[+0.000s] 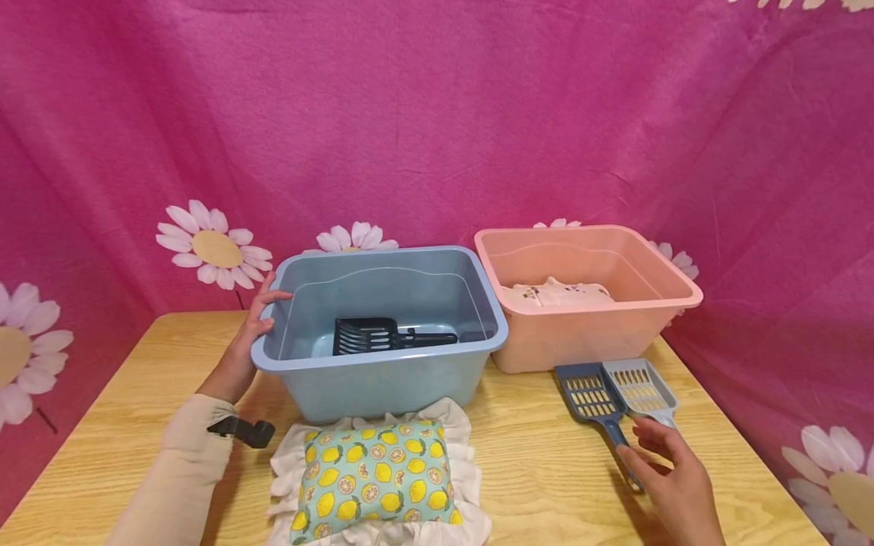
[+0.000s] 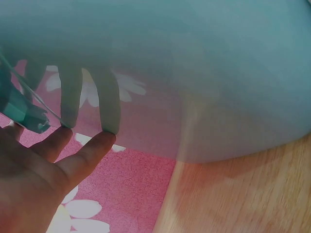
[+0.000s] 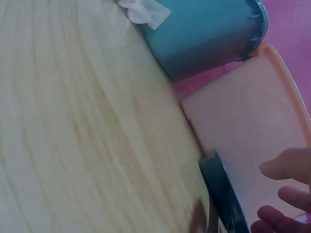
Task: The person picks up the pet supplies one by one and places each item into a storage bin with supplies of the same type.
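My left hand (image 1: pixel 242 353) holds the left rim of a blue plastic bin (image 1: pixel 382 387), with a finger over the edge. In the left wrist view, the fingertips (image 2: pixel 109 138) of that hand touch the bin's outer wall. A black slotted litter scoop (image 1: pixel 369 337) lies inside the bin. My right hand (image 1: pixel 676 478) hovers with loosely bent fingers over the handles of two litter scoops, one dark blue (image 1: pixel 592 394) and one light grey (image 1: pixel 638 387). In the right wrist view, the right hand (image 3: pixel 286 194) is apart from the dark blue scoop (image 3: pixel 221 187).
A pink bin (image 1: pixel 573 337) adjoins the blue bin's right side and contains a white patterned cloth item (image 1: pixel 560 294). In front lies a lemon-print cushion (image 1: pixel 375 474) with white ruffles. Everything stands on a wooden table (image 1: pixel 539 462) before a pink flowered curtain (image 1: pixel 410 136).
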Demonstrator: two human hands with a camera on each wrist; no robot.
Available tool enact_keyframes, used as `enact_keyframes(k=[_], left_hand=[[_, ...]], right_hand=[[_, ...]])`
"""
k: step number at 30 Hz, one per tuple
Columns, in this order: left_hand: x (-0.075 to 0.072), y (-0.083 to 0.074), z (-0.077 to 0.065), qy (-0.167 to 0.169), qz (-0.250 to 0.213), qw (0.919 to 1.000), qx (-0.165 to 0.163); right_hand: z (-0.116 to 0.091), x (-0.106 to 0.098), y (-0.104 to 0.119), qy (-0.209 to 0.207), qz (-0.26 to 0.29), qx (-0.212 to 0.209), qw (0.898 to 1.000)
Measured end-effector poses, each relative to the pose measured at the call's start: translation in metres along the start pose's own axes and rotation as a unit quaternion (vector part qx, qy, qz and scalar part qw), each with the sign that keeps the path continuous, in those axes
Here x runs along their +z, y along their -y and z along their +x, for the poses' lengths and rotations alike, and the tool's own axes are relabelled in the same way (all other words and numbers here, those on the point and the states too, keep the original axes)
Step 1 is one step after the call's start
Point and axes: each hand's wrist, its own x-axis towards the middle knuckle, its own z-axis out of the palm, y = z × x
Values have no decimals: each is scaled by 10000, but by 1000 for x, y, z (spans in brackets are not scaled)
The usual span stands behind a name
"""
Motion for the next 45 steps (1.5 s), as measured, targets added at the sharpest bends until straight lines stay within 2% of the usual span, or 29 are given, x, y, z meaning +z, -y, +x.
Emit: enact_keyframes(k=[9, 18, 21, 27, 37, 45], left_hand=[[0, 1, 1, -25, -7, 10000, 30], [0, 1, 0, -20, -28, 10000, 34], [0, 1, 1, -11, -106, 9999, 57], [0, 0, -1, -23, 123, 9999, 11], [0, 0, -2, 17, 20, 10000, 68], [0, 1, -3, 49, 125, 9999, -7]], right_hand=[[-1, 4, -3, 177, -442, -401, 9981], [-2, 5, -5, 256, -528, -582, 9966], [-2, 5, -6, 272, -610, -526, 9964], [-2, 4, -10, 380, -866, -350, 9949], [-2, 5, -12, 396, -898, -486, 9940], [-1, 4, -8, 634, -907, -169, 9937]])
